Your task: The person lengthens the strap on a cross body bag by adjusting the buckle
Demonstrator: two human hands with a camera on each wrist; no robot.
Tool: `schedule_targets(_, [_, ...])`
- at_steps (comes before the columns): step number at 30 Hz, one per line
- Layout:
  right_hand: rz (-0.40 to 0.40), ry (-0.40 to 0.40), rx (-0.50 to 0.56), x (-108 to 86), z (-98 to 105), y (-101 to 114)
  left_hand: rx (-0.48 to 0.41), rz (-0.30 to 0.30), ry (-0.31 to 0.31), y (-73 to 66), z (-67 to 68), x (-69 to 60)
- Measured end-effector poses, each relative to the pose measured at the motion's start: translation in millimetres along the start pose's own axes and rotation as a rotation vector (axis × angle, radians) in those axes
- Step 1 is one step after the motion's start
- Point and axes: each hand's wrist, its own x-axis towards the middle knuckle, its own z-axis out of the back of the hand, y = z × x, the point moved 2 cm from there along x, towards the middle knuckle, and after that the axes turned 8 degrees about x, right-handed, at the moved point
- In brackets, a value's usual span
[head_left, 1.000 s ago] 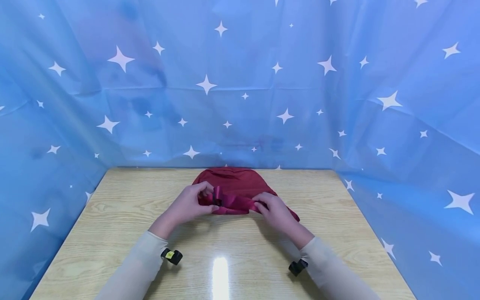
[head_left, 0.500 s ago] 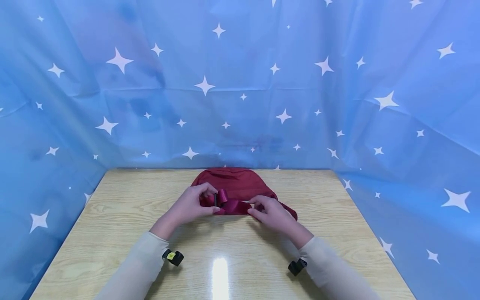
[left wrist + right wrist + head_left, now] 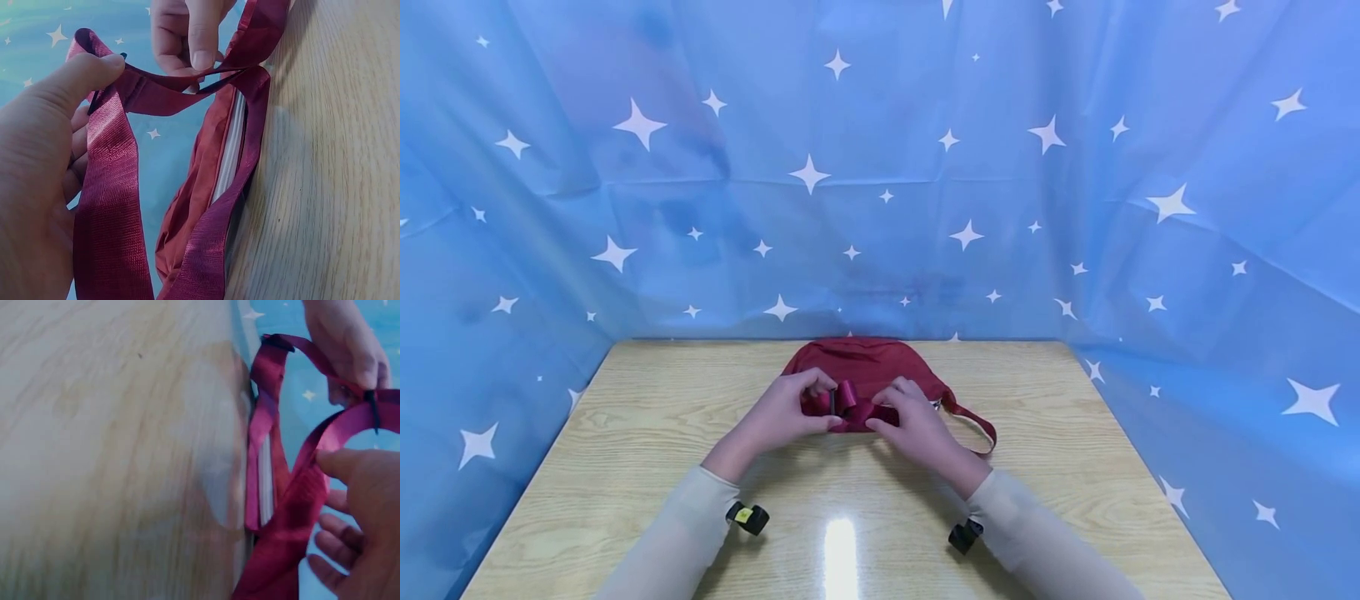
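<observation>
Left: your left hand (image 3: 778, 410) pinches the strap at a narrow dark slider (image 3: 373, 409), thumb on the near face, fingers behind. This grip is narrow and rests on a small piece; should the thumb roll off, the slider could probably tip or slide along the webbing.

Left of centre: a curl of the strap (image 3: 847, 393) rises just beside the slider. The webbing looks smooth and springy, so a loose curl may flip over, and a twist carried into the slider could make it bind.

Centre: the red bag (image 3: 868, 362) lies on the table (image 3: 1090, 500) near its far edge, just beyond your hands, with its pale zipper (image 3: 230, 150) along the near side. Neither hand appears to hold the bag down; a hard tug on the strap could drag or turn it, and slack webbing lying close along the zipper might snag there.

Right of centre: your right hand (image 3: 917, 423) pinches the same strap between thumb and fingers, a narrow grip near the left one. Unequal pull between the two could let the webbing slip.

Far right: a loop of strap (image 3: 991, 433) bows out past your right hand, unheld; if your wrist catches it, the pull could upset both grips.
</observation>
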Motion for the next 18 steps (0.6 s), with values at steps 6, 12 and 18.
schedule_targets(6, [0.001,-0.044,0.084,-0.6,-1,3,-0.007,0.008,-0.001,-0.3,0.3,-0.7])
schedule_targets(12, [-0.069,-0.051,0.253,-4.7,8,5,0.003,0.007,-0.01,1.0,2.3,-1.5])
schedule_targets(18, [-0.102,-0.031,0.314,-11.2,24,-12,0.025,0.02,0.008,3.3,4.7,-3.6])
